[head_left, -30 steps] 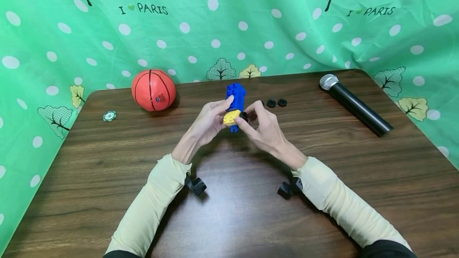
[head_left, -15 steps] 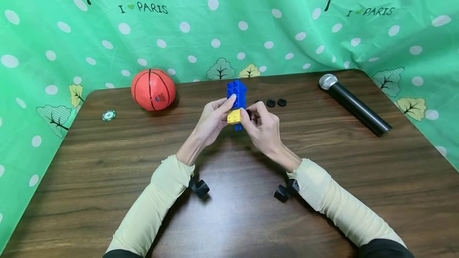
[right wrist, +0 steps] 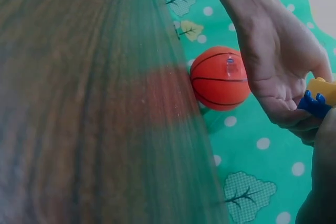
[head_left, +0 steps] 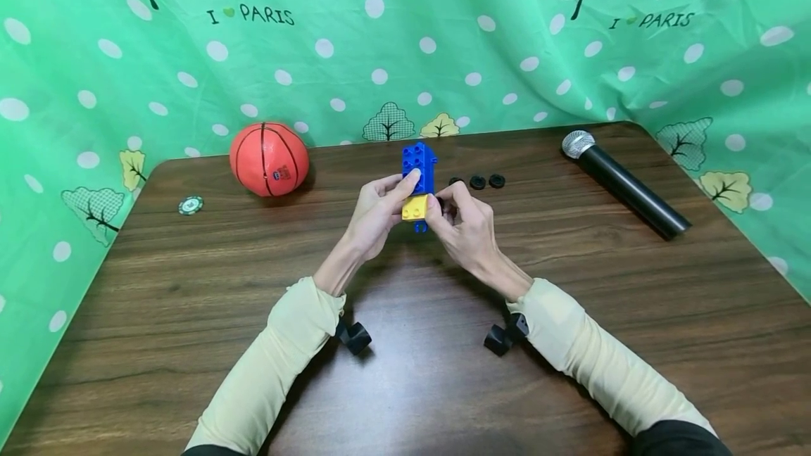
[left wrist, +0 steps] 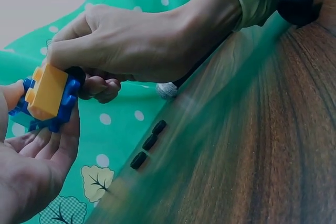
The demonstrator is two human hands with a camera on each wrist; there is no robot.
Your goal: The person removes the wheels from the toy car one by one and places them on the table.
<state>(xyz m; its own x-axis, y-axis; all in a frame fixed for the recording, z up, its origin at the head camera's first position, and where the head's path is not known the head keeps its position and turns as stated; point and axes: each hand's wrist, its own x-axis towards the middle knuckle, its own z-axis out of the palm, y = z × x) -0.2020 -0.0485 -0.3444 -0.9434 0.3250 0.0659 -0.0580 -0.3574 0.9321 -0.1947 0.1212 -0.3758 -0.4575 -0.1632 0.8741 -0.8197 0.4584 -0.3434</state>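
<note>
A dark wooden table [head_left: 190, 287] is seen, backed by a green curtain [head_left: 95, 55] printed with white dots and trees. A microphone [head_left: 624, 183] is laid near the far right corner, its mesh head turned toward the far edge. A small basketball [head_left: 269, 159] is set near the far left corner, and a green-and-white chip [head_left: 191, 205] is placed close to the left edge, just beside it.

Above the middle of the table, toward the far edge, a toy block assembly [head_left: 418, 185] is held clear of the surface (a blue brick with a yellow brick fixed at its near end). It is gripped by the left hand [head_left: 375, 215], whose fingers are curled around its left side with one fingertip laid on the blue studs. The right hand [head_left: 465, 225] is closed at the assembly's right side, where a small black wheel [left wrist: 79, 73] is pinched between thumb and fingers against the bricks.

Three more black wheels [head_left: 478, 181] are lined up on the table just beyond the right hand, apart from it.
</note>
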